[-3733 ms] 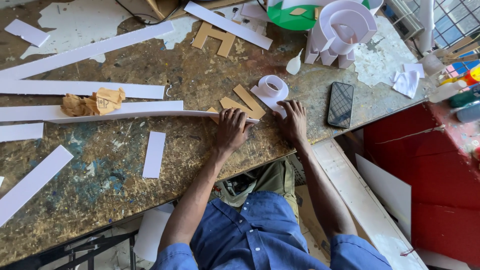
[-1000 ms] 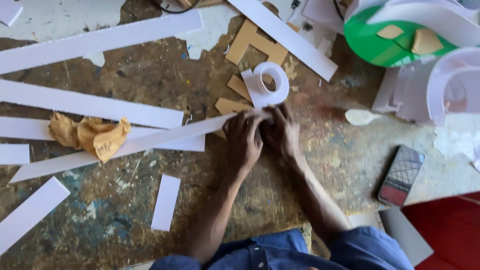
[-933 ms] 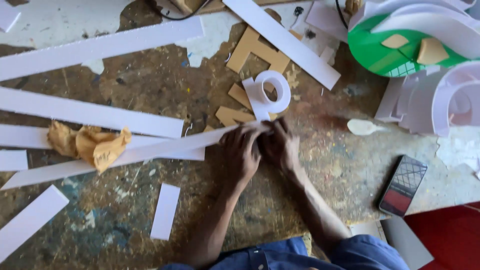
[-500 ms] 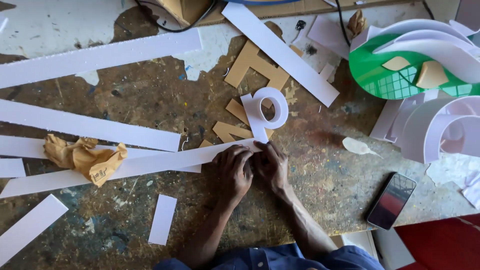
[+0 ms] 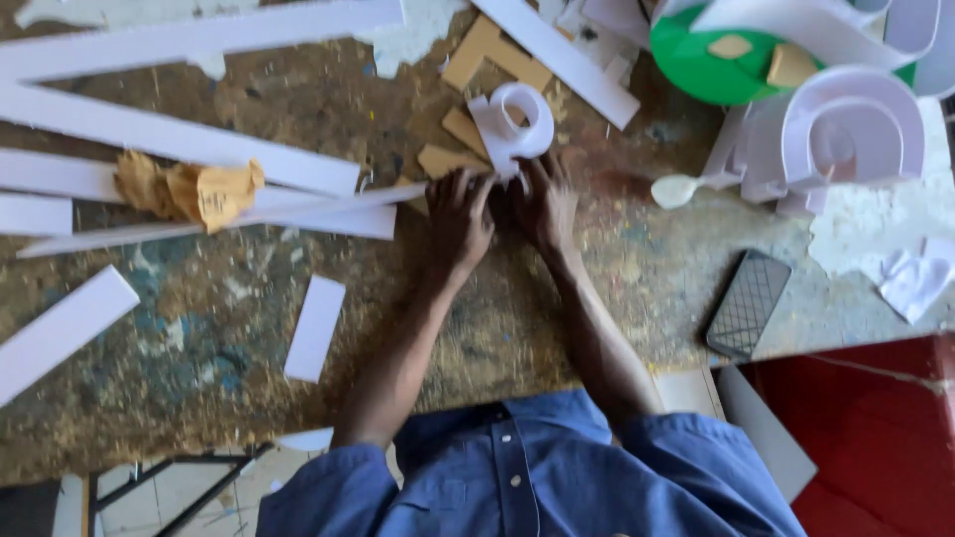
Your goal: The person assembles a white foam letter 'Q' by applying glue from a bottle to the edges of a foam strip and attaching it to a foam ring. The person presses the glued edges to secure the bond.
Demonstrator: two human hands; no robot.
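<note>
I read this as a fitting step: both hands press together at the end of a long thin white foam-board strip [image 5: 298, 214] on the stained, worn wooden bench [image 5: 517, 328]. Left hand [image 5: 460, 214] lies on the strip's tip; right hand [image 5: 542, 204] touches the small white curved foam-board loop [image 5: 512, 124] just above. Whether the fingers pinch or only press, I can't tell. Next move, I judge, needs steady alignment. Flat tan cardboard offcuts [image 5: 448, 159] beside; crumpled brown paper [image 5: 189, 189] well left; black phone [image 5: 748, 303] apart.
</note>
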